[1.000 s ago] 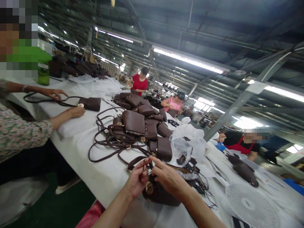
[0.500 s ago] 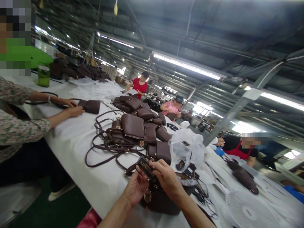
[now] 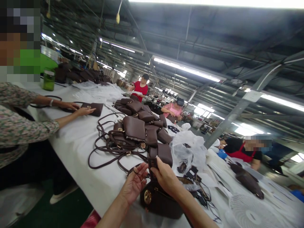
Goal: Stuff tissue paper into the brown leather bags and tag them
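Observation:
My right hand [image 3: 166,175] grips a black hang tag [image 3: 152,163] with gold lettering, held upright and turned partly edge-on. Beside it, my left hand [image 3: 134,185] has its palm up and fingers curled, with a thin black cord [image 3: 136,171] looped at the fingertips. Just below both hands sits a dark brown handbag [image 3: 163,202], its top open with pale wrapping inside. A round gold medallion [image 3: 147,197] hangs on the bag's front. More black tags [image 3: 192,172] with cords lie to the right of the bag.
Brown bags [image 3: 134,126] with tangled straps [image 3: 95,158] are heaped ahead on the white-covered table [image 3: 78,152]. A clear plastic bag [image 3: 187,145] and a white fan [image 3: 249,212] are on the right. At left, a co-worker's hands [image 3: 83,109] handle another bag.
The hang tag has turned from lettering facing me to upright and nearly edge-on in my right hand. My left hand has moved off the tag, slightly left and down.

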{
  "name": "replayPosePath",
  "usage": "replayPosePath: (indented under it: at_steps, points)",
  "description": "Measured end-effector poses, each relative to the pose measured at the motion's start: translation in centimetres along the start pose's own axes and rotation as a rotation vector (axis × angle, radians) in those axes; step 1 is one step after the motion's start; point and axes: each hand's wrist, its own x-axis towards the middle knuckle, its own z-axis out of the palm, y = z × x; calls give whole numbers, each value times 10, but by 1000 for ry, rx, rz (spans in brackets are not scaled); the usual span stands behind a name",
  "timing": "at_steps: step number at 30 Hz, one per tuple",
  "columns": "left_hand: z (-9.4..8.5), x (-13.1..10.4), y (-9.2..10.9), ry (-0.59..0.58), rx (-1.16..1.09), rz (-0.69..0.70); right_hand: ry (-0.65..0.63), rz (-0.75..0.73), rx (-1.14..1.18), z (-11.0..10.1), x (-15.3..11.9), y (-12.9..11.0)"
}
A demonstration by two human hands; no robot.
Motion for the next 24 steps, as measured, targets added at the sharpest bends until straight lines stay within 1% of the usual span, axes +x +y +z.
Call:
replayPosePath:
  at_steps: [3, 5, 8, 10, 12, 14, 17, 20, 22, 24]
  points:
    - [-5, 1, 0, -2, 25, 19, -179, -35, -306, -7, 3, -13]
    - [-5, 1, -2, -24, 60, 54, -254, -63, -437, -11, 8, -29]
    - [-4, 2, -3, -32, 103, 96, -302, -45, -534, -11, 15, -52]
    - [-4, 1, -2, -19, 138, 98, -319, -19, -572, -3, 19, -62]
    - [-4, 1, 2, -10, 220, 91, -345, -6, -606, 6, 22, -67]
    - [-4, 0, 9, -12, 369, 89, -383, -12, -628, 14, 23, -67]
    - [0, -3, 20, -29, 666, 113, -413, -31, -616, 19, 24, -61]
    - [6, -6, 27, -35, 921, 185, -416, -30, -577, 21, 25, -57]
    - [12, -6, 29, -5, 1074, 259, -415, -43, -547, 22, 27, -56]
    - [17, -6, 29, 12, 1193, 283, -395, -63, -519, 20, 26, -55]
